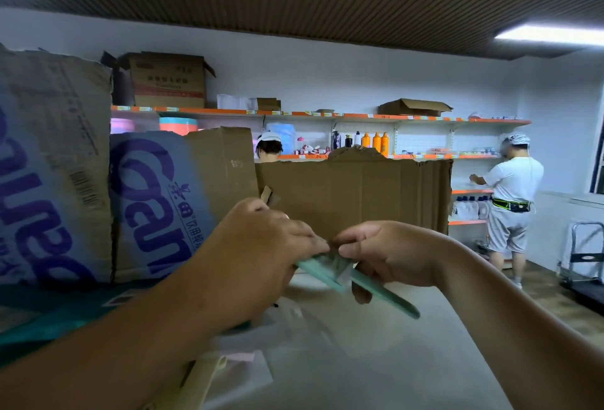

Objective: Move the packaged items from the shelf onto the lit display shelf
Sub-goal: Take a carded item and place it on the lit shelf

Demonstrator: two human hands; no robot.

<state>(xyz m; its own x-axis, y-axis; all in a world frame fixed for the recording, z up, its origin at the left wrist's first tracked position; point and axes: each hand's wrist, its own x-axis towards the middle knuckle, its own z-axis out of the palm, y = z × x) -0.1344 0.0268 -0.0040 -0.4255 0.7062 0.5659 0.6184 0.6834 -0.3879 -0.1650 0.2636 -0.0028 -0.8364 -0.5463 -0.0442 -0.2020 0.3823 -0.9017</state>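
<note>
A slim teal packaged item (385,293) in clear plastic wrap is held over the pale shelf top (376,360). My left hand (261,252) pinches its left end with curled fingers. My right hand (389,254) grips the item from above, with the long teal end sticking out below and to the right. A cream-coloured packaged item (202,380) and clear plastic wrappers (294,318) lie on the shelf top under my left forearm.
Cardboard boxes with blue print (147,207) stand at the left, and a torn brown carton (356,197) stands behind my hands. Orange-edged wall shelves (327,114) hold bottles and boxes. One person (510,200) stands at the right shelves, another (269,146) behind the carton. A trolley (585,256) stands far right.
</note>
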